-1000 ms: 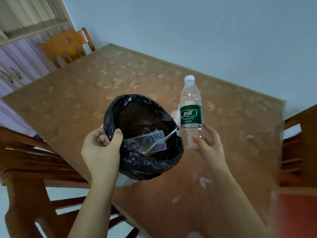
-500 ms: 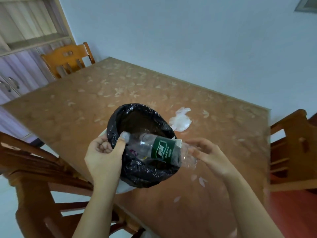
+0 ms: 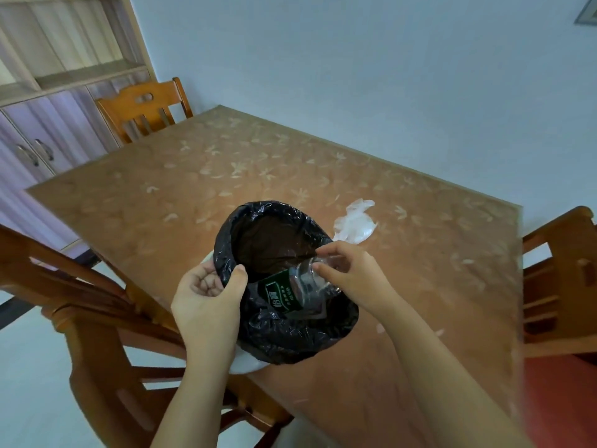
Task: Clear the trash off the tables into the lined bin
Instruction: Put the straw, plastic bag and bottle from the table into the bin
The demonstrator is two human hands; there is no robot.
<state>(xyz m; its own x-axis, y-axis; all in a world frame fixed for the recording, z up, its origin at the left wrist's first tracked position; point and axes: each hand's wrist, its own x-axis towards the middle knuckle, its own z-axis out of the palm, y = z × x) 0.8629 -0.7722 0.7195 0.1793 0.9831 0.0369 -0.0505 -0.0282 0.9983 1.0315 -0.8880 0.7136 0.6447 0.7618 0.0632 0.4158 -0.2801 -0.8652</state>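
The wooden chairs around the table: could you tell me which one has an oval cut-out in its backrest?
The far chair beside the cabinet; the other two show only plain rails.

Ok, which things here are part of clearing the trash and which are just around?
Job: black-lined white bin; clear plastic bottle with green label, going in; crumpled white plastic wrapper on the brown patterned table.
Around: wooden chairs; pale cabinet.
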